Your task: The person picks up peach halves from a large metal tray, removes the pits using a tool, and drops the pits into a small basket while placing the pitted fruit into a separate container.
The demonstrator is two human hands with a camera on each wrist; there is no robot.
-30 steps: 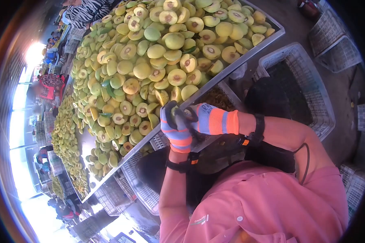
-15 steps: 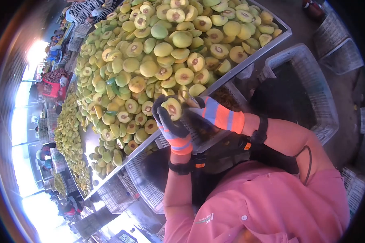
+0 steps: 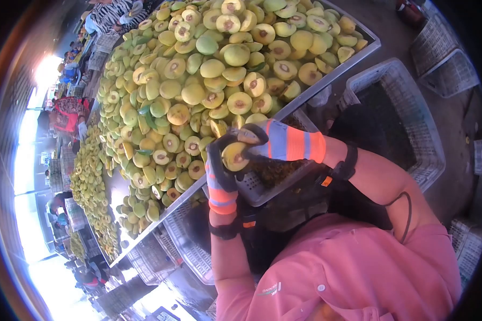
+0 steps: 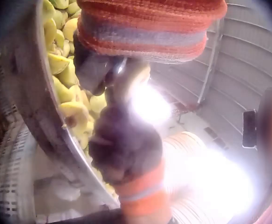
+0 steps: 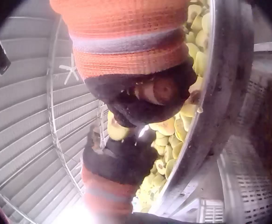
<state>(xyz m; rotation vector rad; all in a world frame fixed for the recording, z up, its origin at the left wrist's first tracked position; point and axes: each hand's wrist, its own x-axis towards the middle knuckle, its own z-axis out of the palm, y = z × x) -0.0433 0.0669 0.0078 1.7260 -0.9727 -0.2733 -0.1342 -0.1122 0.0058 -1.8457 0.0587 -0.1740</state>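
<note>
A yellow-green fruit piece sits in my gloved left hand, whose fingers curl round it above the metal tray edge. My gloved right hand is up against the fruit's upper side. In the right wrist view, that hand grips a wooden handle with a round end; a bright metal tip shows beside the fruit, held by the left hand. Glare hides part of the fruit in the left wrist view, where the right hand is below the left.
Halved fruits are heaped in the large tray, whose metal rim runs diagonally past my hands. Plastic crates stand on the floor nearby. Other people are along the far left.
Half a second ago the fruit's cut face with its brown centre was turned up and the right hand was slightly apart. Now the fruit is turned and the right hand has closed in over it.
</note>
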